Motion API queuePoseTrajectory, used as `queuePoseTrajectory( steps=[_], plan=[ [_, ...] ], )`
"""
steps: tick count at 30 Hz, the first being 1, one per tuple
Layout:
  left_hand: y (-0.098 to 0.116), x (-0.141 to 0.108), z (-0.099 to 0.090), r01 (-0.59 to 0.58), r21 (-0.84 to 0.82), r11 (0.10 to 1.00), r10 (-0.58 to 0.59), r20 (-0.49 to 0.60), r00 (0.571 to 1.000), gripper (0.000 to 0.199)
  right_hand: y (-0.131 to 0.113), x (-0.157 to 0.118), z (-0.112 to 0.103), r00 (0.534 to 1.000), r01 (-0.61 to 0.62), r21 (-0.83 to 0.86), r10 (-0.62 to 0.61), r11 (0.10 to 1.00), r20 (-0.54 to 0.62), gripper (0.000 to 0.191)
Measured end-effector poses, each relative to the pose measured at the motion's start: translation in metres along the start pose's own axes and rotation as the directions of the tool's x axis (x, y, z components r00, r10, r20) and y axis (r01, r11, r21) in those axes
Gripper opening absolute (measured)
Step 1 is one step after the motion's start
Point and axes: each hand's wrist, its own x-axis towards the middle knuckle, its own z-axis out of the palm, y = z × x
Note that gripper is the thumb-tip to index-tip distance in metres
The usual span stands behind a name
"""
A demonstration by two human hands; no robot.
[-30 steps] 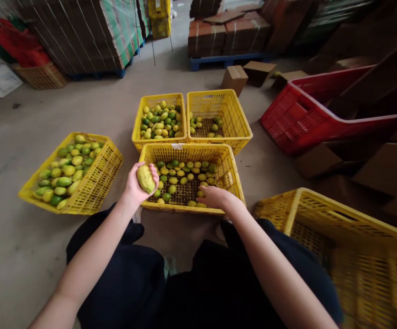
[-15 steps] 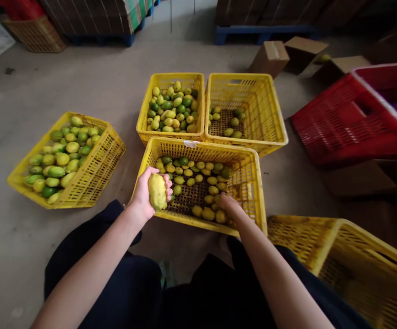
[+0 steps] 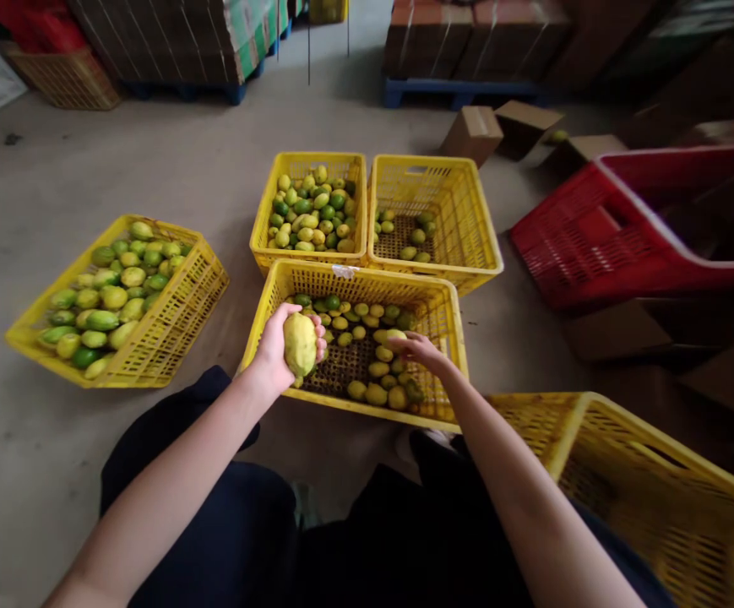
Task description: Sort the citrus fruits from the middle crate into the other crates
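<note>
My left hand (image 3: 271, 348) is wrapped round a large, bumpy yellow-green lemon (image 3: 301, 344) above the left side of the near yellow crate (image 3: 463, 359). Over the right half of that crate, my right hand (image 3: 425, 351) pinches a smaller yellow lemon (image 3: 394, 337) at its fingertips. Beneath it, loose yellow lemons (image 3: 376, 394) lie on the crate's floor, with greener ones (image 3: 332, 302) along the far wall. Part of the crate's left side is hidden by my left hand.
Behind stand a yellow crate (image 3: 258, 211) full of green and yellow lemons and another (image 3: 490, 228) with a few. A tilted, filled crate (image 3: 182, 308) is at left. A red crate (image 3: 569, 232), cardboard boxes (image 3: 473, 135) and a yellow crate (image 3: 633, 447) are at right.
My right hand has risen from among the lemons with one in its fingers. My left hand keeps its lemon, which has turned slightly. The view has tilted up and shifted right.
</note>
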Motion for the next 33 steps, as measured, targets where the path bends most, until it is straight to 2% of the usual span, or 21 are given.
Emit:
queuePoseTrajectory(
  steps=[4,5,7,9,12,14,16,18,21,22,25,28,31,33],
  plan=[
    [-0.004,-0.011,-0.003,-0.111,-0.141,0.984,0.108,-0.031,0.994,0.026,-0.065,-0.035,-0.041,0.992,0.114,0.179,-0.121,0.977,0.027,0.044],
    [-0.006,-0.013,-0.003,-0.123,-0.164,0.979,0.121,-0.018,0.992,0.027,-0.082,-0.049,-0.048,0.99,0.137,0.294,-0.144,0.946,0.003,0.05],
    [-0.012,-0.017,-0.003,-0.116,-0.179,0.977,0.122,0.024,0.992,0.027,-0.111,-0.081,-0.053,0.979,0.203,0.484,-0.186,0.851,-0.084,0.064],
    [-0.018,-0.02,-0.001,-0.081,-0.173,0.981,0.1,0.103,0.99,0.027,-0.132,-0.115,-0.049,0.967,0.255,0.565,-0.215,0.784,-0.138,0.081],
    [-0.028,-0.025,0.001,-0.049,-0.145,0.988,0.079,0.21,0.975,0.027,-0.142,-0.155,-0.031,0.948,0.315,0.621,-0.272,0.718,-0.167,0.091],
    [-0.034,-0.025,0.002,-0.074,-0.104,0.992,0.098,0.251,0.963,0.029,-0.139,-0.171,-0.018,0.933,0.349,0.688,-0.307,0.636,-0.19,0.083],
    [-0.038,-0.023,0.002,-0.149,-0.048,0.988,0.157,0.302,0.94,0.033,-0.134,-0.178,-0.009,0.923,0.366,0.737,-0.321,0.568,-0.211,0.071],
    [-0.041,-0.019,0.002,-0.229,0.013,0.973,0.21,0.355,0.911,0.034,-0.132,-0.179,-0.005,0.921,0.368,0.747,-0.327,0.554,-0.211,0.061],
    [-0.043,-0.012,0.003,-0.375,0.094,0.922,0.318,0.365,0.875,0.021,-0.137,-0.177,-0.005,0.915,0.378,0.721,-0.351,0.58,-0.198,0.049],
    [-0.043,-0.011,0.003,-0.445,0.124,0.887,0.375,0.37,0.85,0.018,-0.139,-0.177,-0.006,0.91,0.395,0.705,-0.354,0.589,-0.215,0.045],
    [-0.042,-0.016,0.005,-0.667,0.194,0.719,0.551,0.426,0.717,0.034,-0.144,-0.18,-0.01,0.871,0.492,0.58,-0.352,0.65,-0.344,0.045],
    [-0.039,-0.025,0.007,-0.779,0.241,0.579,0.636,0.465,0.616,0.046,-0.145,-0.187,-0.016,0.79,0.584,0.382,-0.395,0.716,-0.468,0.053],
    [-0.036,-0.03,0.005,-0.819,0.3,0.488,0.689,0.443,0.573,0.05,-0.145,-0.194,-0.023,0.711,0.6,0.145,-0.441,0.787,-0.548,0.055],
    [-0.035,-0.031,0.002,-0.827,0.285,0.486,0.706,0.43,0.563,0.051,-0.146,-0.198,-0.025,0.699,0.548,0.005,-0.455,0.836,-0.552,0.054]
  ],
)
